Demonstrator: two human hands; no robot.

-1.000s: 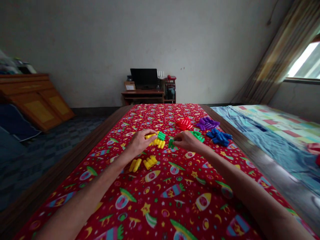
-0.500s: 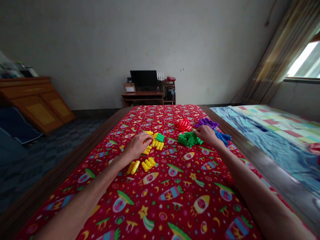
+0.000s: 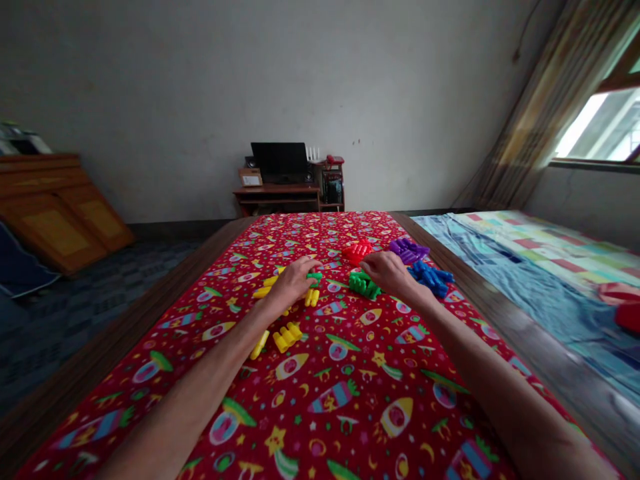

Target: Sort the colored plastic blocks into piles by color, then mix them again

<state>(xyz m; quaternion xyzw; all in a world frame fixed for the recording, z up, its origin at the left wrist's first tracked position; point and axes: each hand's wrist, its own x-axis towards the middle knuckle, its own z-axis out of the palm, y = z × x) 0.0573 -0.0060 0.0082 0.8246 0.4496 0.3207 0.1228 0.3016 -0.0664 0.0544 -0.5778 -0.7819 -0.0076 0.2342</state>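
Observation:
My left hand (image 3: 296, 280) reaches over the group of yellow plastic toy blocks (image 3: 288, 337). Its thumb and fingers are closed on a green toy block (image 3: 315, 276), partly covered by the hand. More yellow blocks show on both sides of that hand. My right hand (image 3: 389, 271) is bent over the pile of green blocks (image 3: 363, 285), fingers curled together at its upper edge. Whatever they hold is hidden. Right behind it lie blue blocks (image 3: 431, 277), with purple blocks (image 3: 409, 250) and red blocks (image 3: 358, 251) farther back.
A red patterned cloth (image 3: 345, 400) covers the long wooden table (image 3: 480, 310). To the right is a bed (image 3: 530, 267) with a blue sheet. Against the far wall stands a desk (image 3: 277, 192) with a monitor (image 3: 280, 161); a wooden cabinet (image 3: 63, 213) stands left.
My left hand has moved right from the yellow blocks onto the green block beside them. My right hand has shifted left over the green pile. The whole view has turned slightly right.

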